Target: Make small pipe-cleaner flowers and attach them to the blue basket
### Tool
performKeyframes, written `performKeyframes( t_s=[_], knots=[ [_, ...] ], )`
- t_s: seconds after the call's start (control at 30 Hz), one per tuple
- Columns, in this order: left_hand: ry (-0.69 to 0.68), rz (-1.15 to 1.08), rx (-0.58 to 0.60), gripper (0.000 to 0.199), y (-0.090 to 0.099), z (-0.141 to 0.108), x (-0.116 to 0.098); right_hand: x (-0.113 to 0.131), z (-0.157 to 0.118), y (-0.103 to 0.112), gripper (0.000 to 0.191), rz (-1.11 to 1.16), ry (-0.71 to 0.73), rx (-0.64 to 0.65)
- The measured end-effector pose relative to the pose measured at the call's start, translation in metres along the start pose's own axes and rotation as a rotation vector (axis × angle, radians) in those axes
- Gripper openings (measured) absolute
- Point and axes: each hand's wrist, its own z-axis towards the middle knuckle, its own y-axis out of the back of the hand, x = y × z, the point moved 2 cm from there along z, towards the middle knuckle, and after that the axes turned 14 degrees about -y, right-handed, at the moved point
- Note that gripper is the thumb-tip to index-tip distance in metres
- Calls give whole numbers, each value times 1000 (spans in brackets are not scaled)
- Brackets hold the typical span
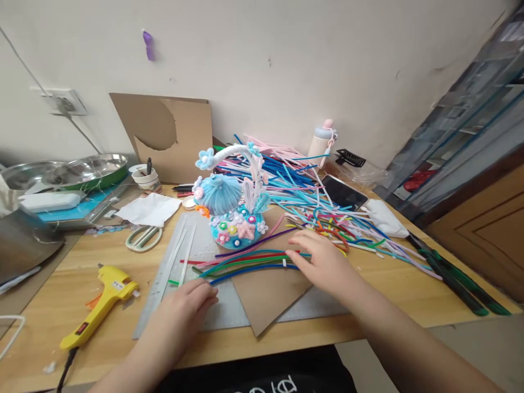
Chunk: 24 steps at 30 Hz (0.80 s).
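Observation:
My left hand rests at the left end of a loose row of colored pipe cleaners, its fingers curled down; whether anything is pinched is hidden. Over the right end of the row is my right hand, thumb and fingers apart, with nothing held between them. Behind the row stands a fuzzy blue craft piece with a white arch, flowers and a starfish. A brown cardboard piece lies under the pipe cleaners, on a grey cutting mat.
A yellow glue gun and scissors lie at the left, near a white tissue. Behind and right are a big pipe cleaner pile, a phone, a bottle and green-black handled pliers or shears.

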Motion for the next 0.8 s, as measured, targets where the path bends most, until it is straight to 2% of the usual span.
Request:
performKeyframes(
  t_s=[0.13, 0.3, 0.4, 0.57, 0.8],
  knots=[
    [-15, 185, 103, 23, -15, -14, 8, 40, 6, -4, 15, 8, 134, 71],
    [-57, 109, 119, 20, -24, -16, 10, 71, 14, -19, 14, -41, 225, 146],
    [-18, 45, 130, 20, -25, -15, 10, 73, 15, -34, 13, -26, 260, 177],
    [31, -65, 151, 21, -23, -11, 10, 59, 14, -54, 12, 26, 254, 235],
    [134, -258, 149, 16, -16, -1, 13, 52, 13, -60, 11, 116, 244, 288]
  ],
)
